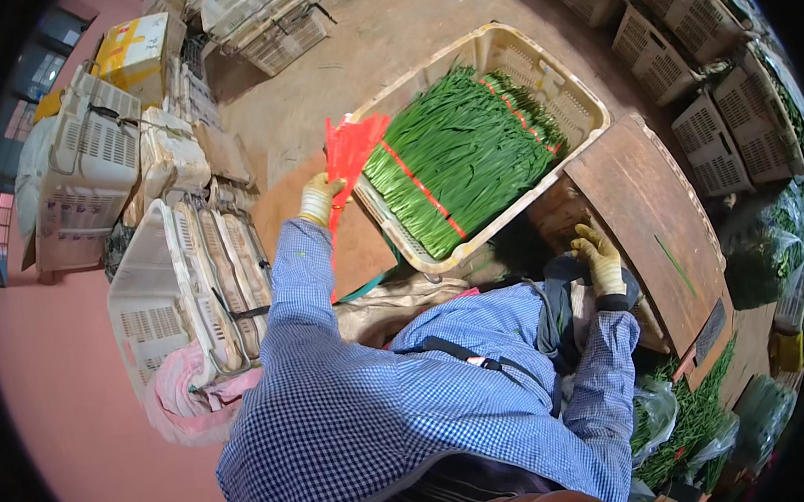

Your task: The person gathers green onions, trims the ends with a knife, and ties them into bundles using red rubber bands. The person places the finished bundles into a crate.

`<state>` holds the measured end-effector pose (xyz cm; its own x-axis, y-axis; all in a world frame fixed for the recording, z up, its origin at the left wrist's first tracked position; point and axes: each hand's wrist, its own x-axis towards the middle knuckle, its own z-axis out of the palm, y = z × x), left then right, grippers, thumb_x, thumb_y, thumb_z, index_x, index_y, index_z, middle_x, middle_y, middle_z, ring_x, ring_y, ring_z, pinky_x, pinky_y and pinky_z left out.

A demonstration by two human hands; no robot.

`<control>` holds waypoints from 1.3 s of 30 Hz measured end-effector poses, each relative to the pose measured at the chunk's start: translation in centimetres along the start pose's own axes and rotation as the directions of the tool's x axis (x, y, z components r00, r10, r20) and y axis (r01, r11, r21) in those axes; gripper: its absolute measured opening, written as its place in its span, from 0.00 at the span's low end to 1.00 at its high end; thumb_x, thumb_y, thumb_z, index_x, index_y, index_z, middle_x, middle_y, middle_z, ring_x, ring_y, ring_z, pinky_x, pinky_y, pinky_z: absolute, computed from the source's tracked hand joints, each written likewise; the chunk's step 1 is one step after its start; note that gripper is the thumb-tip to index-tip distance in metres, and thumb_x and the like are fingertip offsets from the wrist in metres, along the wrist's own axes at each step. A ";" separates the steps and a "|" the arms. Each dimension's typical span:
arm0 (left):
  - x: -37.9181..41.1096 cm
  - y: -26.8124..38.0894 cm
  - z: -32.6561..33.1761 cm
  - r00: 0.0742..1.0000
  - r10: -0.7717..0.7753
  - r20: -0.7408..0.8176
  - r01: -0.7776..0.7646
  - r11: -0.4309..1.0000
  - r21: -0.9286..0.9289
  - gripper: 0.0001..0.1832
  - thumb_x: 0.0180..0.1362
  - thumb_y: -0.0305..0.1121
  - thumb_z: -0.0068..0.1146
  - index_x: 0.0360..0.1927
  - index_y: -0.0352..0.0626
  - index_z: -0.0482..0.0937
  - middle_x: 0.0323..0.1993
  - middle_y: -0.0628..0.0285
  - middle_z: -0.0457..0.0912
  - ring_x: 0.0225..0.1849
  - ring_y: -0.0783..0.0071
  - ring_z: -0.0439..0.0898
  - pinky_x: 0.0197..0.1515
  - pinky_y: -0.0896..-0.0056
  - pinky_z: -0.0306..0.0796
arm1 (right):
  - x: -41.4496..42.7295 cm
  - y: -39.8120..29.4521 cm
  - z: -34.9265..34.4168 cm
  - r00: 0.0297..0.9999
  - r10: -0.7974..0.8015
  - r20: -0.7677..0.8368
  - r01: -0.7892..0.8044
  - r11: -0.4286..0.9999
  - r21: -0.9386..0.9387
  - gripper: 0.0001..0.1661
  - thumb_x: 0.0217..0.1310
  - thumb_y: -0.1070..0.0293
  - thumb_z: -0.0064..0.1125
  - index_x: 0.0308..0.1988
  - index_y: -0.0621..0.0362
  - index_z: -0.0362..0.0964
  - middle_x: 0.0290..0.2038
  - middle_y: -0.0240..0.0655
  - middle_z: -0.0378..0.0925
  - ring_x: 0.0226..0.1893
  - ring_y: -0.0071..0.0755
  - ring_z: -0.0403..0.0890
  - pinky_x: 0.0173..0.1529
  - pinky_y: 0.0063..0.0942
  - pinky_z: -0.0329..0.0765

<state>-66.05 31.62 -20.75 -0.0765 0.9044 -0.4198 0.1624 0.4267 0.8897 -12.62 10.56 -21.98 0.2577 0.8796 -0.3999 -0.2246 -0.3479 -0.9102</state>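
My left hand (319,199), in a pale work glove with a yellowish palm, grips a bunch of flat red plastic strips (356,147). It is at the left side of a cream plastic crate (522,235). In the crate lie bundles of long green leafy stalks, like garlic chives (455,158), bound with red bands (420,189); the pale cut ends face the lower left. My right hand (599,258), gloved alike, is beside the near edge of a brown wooden board (656,235). Its fingers are curled, and whether they hold anything cannot be told.
Stacked crates (228,282) stand at left with a pink cloth (182,388) beside them. More crates (705,122) line the right. Loose green stalks (695,412) and plastic bags (654,415) lie at lower right. One leaf (674,264) rests on the board.
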 end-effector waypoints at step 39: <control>-14.2 3.2 23.6 0.793 0.114 0.599 -0.138 0.990 -0.005 0.14 0.50 0.23 0.66 0.42 0.36 0.79 0.30 0.63 0.83 0.28 0.76 0.78 0.33 0.74 0.74 | -3.4 -5.4 9.4 0.992 0.089 -0.091 -0.055 0.945 0.321 0.18 0.71 0.60 0.51 0.48 0.63 0.75 0.38 0.41 0.84 0.25 0.32 0.84 0.29 0.28 0.81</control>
<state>-41.22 20.16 -16.24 0.5471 0.7653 -0.3392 0.1667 0.2975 0.9401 -21.12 12.51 -14.69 0.3213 0.8121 -0.4870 -0.5285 -0.2730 -0.8039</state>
